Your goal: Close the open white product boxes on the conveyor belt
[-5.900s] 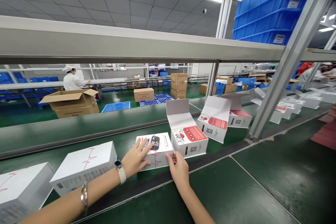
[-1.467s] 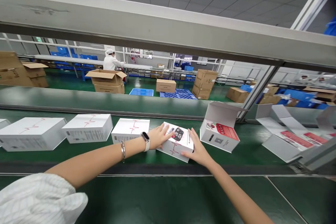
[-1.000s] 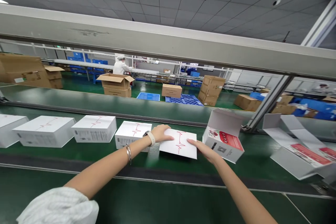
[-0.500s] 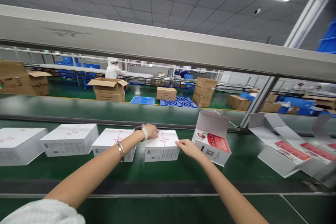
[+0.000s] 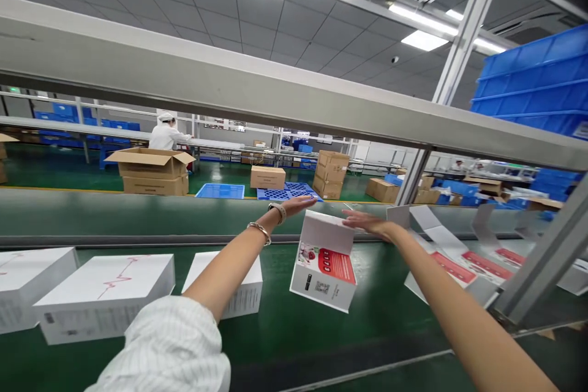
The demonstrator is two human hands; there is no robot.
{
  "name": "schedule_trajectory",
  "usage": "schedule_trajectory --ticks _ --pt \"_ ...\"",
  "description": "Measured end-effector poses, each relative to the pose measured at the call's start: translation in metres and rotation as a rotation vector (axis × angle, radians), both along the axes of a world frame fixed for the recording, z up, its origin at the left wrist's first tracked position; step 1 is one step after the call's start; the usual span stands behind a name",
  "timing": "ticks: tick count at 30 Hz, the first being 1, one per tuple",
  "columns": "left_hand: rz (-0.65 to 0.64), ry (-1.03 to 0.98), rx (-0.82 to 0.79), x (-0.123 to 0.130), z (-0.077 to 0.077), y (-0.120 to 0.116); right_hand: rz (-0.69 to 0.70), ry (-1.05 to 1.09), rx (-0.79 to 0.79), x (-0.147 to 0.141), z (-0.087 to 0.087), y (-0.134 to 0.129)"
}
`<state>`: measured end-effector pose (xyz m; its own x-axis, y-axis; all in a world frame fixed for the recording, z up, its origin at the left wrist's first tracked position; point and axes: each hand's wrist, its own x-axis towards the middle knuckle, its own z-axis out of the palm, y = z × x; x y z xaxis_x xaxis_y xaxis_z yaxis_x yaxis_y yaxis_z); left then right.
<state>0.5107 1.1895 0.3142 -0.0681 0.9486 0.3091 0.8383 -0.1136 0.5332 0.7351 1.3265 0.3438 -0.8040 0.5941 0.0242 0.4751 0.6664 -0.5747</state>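
A white box (image 5: 312,286) with its lid raised stands on the green conveyor belt (image 5: 280,343), showing a red printed panel and a QR code. My left hand (image 5: 297,204) is held above the lid's left corner, fingers stretched out and holding nothing. At the lid's right side is my right hand (image 5: 367,222), its fingers extended close to the upper edge; whether they touch it I cannot tell. Under my left forearm sits a closed white box (image 5: 245,295), partly hidden. Farther left is another closed box (image 5: 114,278) with a red line on top.
More open white boxes (image 5: 452,269) stand at the right, beside a metal post (image 5: 528,257). A metal beam (image 5: 229,89) crosses above the belt, with blue crates (image 5: 533,82) at its right. Behind are cardboard cartons (image 5: 154,171) and a person in white (image 5: 165,135).
My view has turned right. Both hands have left the closed box and moved right to the open-lidded box. My right hand's fingers have straightened out.
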Motion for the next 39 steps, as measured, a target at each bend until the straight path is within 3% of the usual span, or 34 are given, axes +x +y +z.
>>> schedule_trajectory --ticks 3,7,9,11,14,19,23,31,35,39 --pt "-0.095 0.084 -0.101 0.009 -0.015 -0.004 0.136 -0.091 0.122 0.012 -0.038 -0.011" --pt "-0.161 0.421 -0.195 0.03 -0.06 -0.023 0.214 -0.185 0.576 0.022 -0.106 -0.043" --pt "-0.119 0.558 -0.2 0.042 -0.082 -0.031 0.167 -0.145 0.744 0.024 -0.136 -0.054" --pt "-0.012 0.488 -0.219 0.053 -0.098 -0.035 0.164 -0.04 0.788 0.028 -0.158 -0.056" --pt "0.2 0.257 -0.275 0.067 -0.111 -0.039 0.099 0.208 0.587 0.034 -0.176 -0.046" --pt "0.465 -0.031 -0.297 0.087 -0.122 -0.043 -0.133 0.484 -0.027 0.036 -0.198 -0.033" --pt "0.503 -0.176 -0.251 0.097 -0.123 -0.052 -0.171 0.407 -0.146 0.04 -0.19 -0.037" --pt "0.39 -0.435 -0.398 0.089 -0.101 -0.052 -0.128 -0.043 -0.024 0.038 -0.12 -0.025" --pt "0.446 -0.52 -0.489 0.08 -0.099 -0.037 -0.176 -0.221 -0.064 0.011 -0.113 -0.01" --pt "0.488 -0.572 -0.549 0.076 -0.1 -0.027 -0.176 -0.25 -0.113 -0.011 -0.116 0.0"
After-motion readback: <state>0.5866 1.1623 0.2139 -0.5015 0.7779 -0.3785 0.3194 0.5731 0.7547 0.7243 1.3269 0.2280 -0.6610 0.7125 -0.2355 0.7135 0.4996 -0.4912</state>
